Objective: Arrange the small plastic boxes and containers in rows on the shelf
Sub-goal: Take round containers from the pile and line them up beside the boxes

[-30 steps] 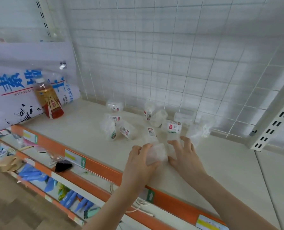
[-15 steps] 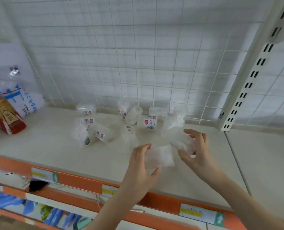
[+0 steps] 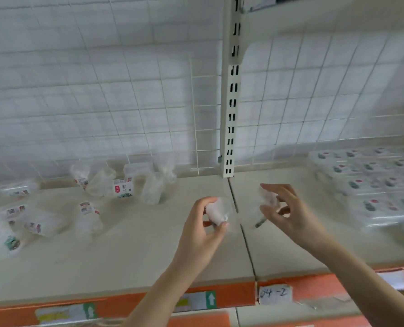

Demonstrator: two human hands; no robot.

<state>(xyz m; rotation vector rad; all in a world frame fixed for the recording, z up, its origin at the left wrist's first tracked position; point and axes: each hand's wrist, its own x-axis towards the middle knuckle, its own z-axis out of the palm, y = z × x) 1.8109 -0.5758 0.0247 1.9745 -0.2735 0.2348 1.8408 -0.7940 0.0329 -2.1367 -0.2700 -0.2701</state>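
Gripping a clear box [image 3: 216,212] with curled fingers, the left hand [image 3: 202,228] holds it above the shelf [image 3: 130,251] near the seam. The right hand [image 3: 288,213] pinches a second one [image 3: 268,197] just beside it. Loose containers [image 3: 123,185] lie scattered left; neat rows [image 3: 370,185] sit right.

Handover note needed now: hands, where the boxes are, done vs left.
Left hand: grips one small clear container above the shelf, near the seam between panels.
Right hand: pinches a second clear packet just right of the seam.
Loose containers: scattered, several tipped, across the left panel, back and front.
Done: a neat block of packaged boxes sits in rows on the right panel.
Left: place the two held pieces, probably beside that block, then clear the left scatter into rows.
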